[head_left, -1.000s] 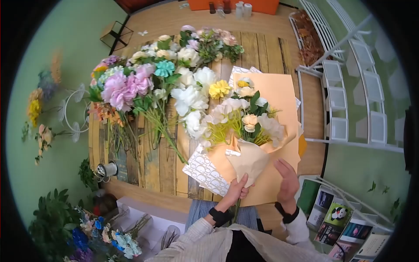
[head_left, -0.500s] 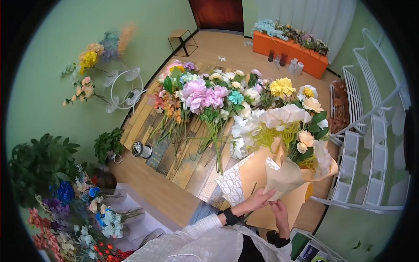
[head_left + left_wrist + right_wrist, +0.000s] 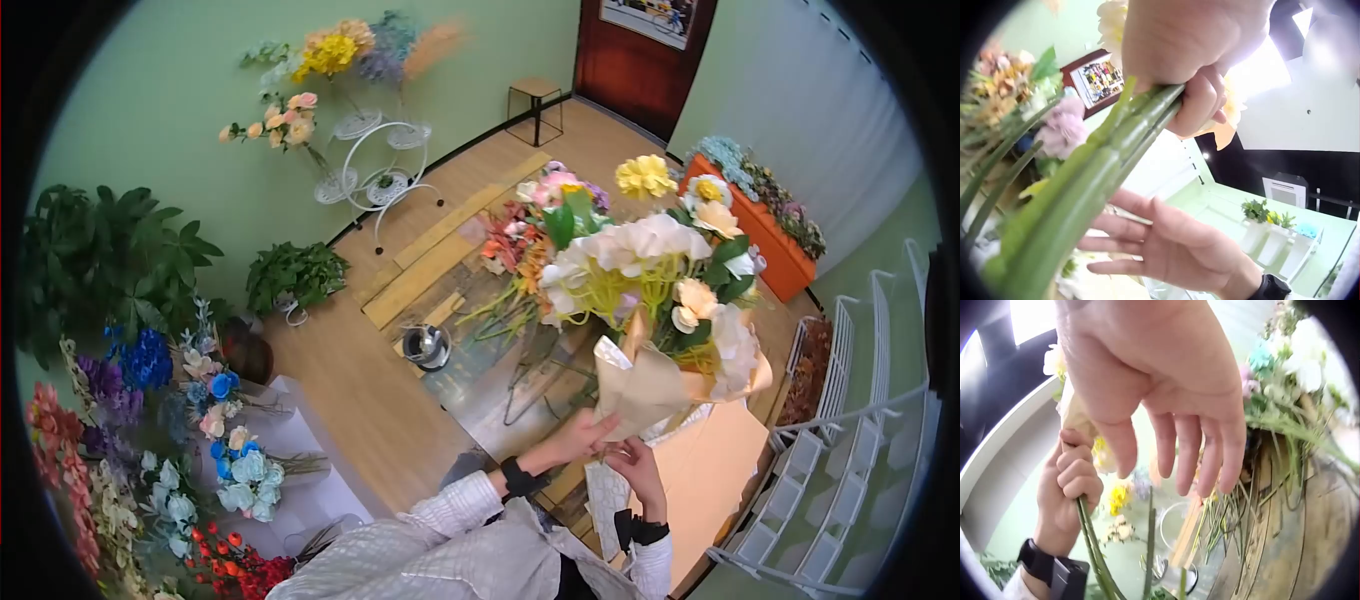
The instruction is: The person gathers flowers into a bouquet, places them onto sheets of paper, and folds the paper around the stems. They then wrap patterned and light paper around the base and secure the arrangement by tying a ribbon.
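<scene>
My left hand (image 3: pixel 583 437) grips the green stems (image 3: pixel 1085 187) of a bouquet, right below its tan paper wrap (image 3: pixel 645 388). The bouquet stands up above the table, with a yellow flower (image 3: pixel 645 177), pale petals and peach roses (image 3: pixel 693 305) spreading from the paper. In the right wrist view the left hand's fingers (image 3: pixel 1075 478) curl round the stems, which hang down beneath. Close by the stems is my right hand (image 3: pixel 638 470); its palm and loosely extended fingers (image 3: pixel 1188 450) hold nothing in the wrist views.
Loose flowers (image 3: pixel 530 225) lie on the wooden table (image 3: pixel 480 400) beyond the bouquet. Tan paper sheets (image 3: pixel 715 480) rest at the table's right side. A metal canister-like object (image 3: pixel 427 347) sits near its left edge. White shelves (image 3: pixel 830 490) stand right; blue and red flowers (image 3: pixel 250 485) fill the lower left.
The head view has swung left. The bouquet has risen off the paper sheets, still in my left hand. My right hand has moved from beside the bouquet to near its stems.
</scene>
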{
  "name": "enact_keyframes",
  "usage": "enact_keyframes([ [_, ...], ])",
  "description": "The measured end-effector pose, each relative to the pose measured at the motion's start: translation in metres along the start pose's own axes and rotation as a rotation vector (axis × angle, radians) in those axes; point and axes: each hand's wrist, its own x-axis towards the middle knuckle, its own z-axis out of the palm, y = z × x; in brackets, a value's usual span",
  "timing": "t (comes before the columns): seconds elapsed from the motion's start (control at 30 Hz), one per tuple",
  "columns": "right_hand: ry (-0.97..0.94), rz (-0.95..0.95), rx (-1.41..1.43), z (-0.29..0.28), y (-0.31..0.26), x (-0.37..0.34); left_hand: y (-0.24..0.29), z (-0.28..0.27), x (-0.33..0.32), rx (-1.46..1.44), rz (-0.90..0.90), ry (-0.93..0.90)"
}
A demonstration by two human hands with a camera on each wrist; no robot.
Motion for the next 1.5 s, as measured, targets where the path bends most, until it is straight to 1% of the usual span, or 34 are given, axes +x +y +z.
enact_keyframes([
  [0.03,0.002,0.061,-0.086,0.017,0.002,0.023,0.012,-0.025,-0.007,0.010,0.049,0.060],
  [0.07,0.023,0.077,-0.207,0.039,-0.004,0.043,0.025,-0.049,-0.015,0.005,0.051,0.072],
  [0.1,-0.013,0.063,-0.285,0.061,-0.008,0.068,0.034,-0.073,-0.024,0.038,0.070,0.144],
  [0.13,-0.009,0.049,-0.511,0.081,-0.015,0.091,0.041,-0.094,-0.034,0.070,0.082,0.212],
  [0.17,-0.035,0.004,-0.556,0.100,-0.018,0.115,0.048,-0.111,-0.043,0.025,0.047,0.298],
  [0.2,-0.057,-0.049,-0.605,0.115,-0.013,0.141,0.056,-0.126,-0.053,-0.009,0.053,0.319],
  [0.23,0.018,-0.090,-0.722,0.129,0.007,0.170,0.066,-0.142,-0.062,-0.037,0.065,0.337],
  [0.27,0.106,-0.289,-0.788,0.142,0.034,0.202,0.070,-0.157,-0.067,-0.032,0.067,0.332],
  [0.3,0.118,-0.315,-0.838,0.155,0.049,0.229,0.068,-0.172,-0.073,-0.082,0.097,0.375],
  [0.33,0.067,-0.286,-0.908,0.170,0.044,0.246,0.067,-0.183,-0.080,-0.135,0.128,0.421],
  [0.37,0.063,-0.289,-0.910,0.183,0.044,0.260,0.067,-0.191,-0.086,-0.136,0.133,0.424],
  [0.43,-0.012,-0.418,-0.882,0.204,0.053,0.293,0.068,-0.208,-0.097,-0.173,0.170,0.526],
  [0.5,-0.071,-0.416,-0.838,0.210,0.092,0.329,0.062,-0.226,-0.107,-0.199,0.185,0.529],
  [0.53,-0.170,-0.442,-0.937,0.208,0.118,0.346,0.058,-0.233,-0.112,-0.211,0.191,0.550],
  [0.57,-0.272,-0.468,-1.034,0.214,0.117,0.349,0.056,-0.238,-0.118,-0.223,0.198,0.572],
  [0.6,-0.286,-0.473,-1.037,0.216,0.116,0.347,0.055,-0.242,-0.124,-0.227,0.207,0.582],
  [0.67,-0.241,-0.378,-1.166,0.213,0.101,0.338,0.053,-0.248,-0.130,-0.177,0.192,0.686],
  [0.77,-0.235,-0.320,-1.147,0.213,0.055,0.317,0.054,-0.253,-0.134,-0.170,0.203,0.752],
  [0.8,-0.232,-0.366,-1.163,0.213,0.037,0.309,0.052,-0.258,-0.134,-0.172,0.202,0.743],
  [0.83,-0.222,-0.362,-1.168,0.212,0.025,0.304,0.048,-0.264,-0.134,-0.181,0.196,0.736],
  [0.9,-0.092,-0.481,-1.058,0.209,0.005,0.294,0.050,-0.262,-0.129,-0.188,0.185,0.715],
  [0.97,-0.044,-0.505,-1.073,0.202,-0.018,0.283,0.062,-0.254,-0.119,-0.126,0.256,0.775],
  [1.03,0.065,-0.443,-0.972,0.192,-0.042,0.270,0.065,-0.249,-0.109,-0.121,0.276,0.744],
  [1.07,0.114,-0.493,-0.936,0.184,-0.049,0.263,0.065,-0.247,-0.106,-0.123,0.293,0.723],
  [1.1,0.138,-0.487,-0.930,0.180,-0.062,0.253,0.063,-0.246,-0.103,-0.112,0.282,0.704],
  [1.17,0.263,-0.434,-0.665,0.168,-0.090,0.229,0.057,-0.244,-0.091,-0.163,0.288,0.563],
  [1.2,0.312,-0.394,-0.580,0.161,-0.101,0.218,0.060,-0.235,-0.083,-0.151,0.275,0.537],
  [1.23,0.349,-0.370,-0.391,0.149,-0.099,0.212,0.063,-0.224,-0.075,-0.093,0.282,0.562],
  [1.27,0.387,-0.378,-0.359,0.141,-0.105,0.201,0.066,-0.215,-0.066,-0.032,0.290,0.583],
  [1.3,0.428,-0.387,-0.328,0.133,-0.111,0.189,0.066,-0.209,-0.057,-0.017,0.280,0.549],
  [1.37,0.360,-0.419,-0.467,0.117,-0.113,0.171,0.062,-0.194,-0.043,0.071,0.317,0.542],
  [1.4,0.330,-0.428,-0.509,0.106,-0.108,0.166,0.061,-0.188,-0.038,0.083,0.298,0.513],
  [1.43,0.395,-0.453,-0.460,0.096,-0.106,0.158,0.062,-0.184,-0.034,0.145,0.283,0.464],
  [1.5,0.625,-0.496,-0.103,0.070,-0.107,0.142,0.064,-0.173,-0.025,0.212,0.264,0.396],
])
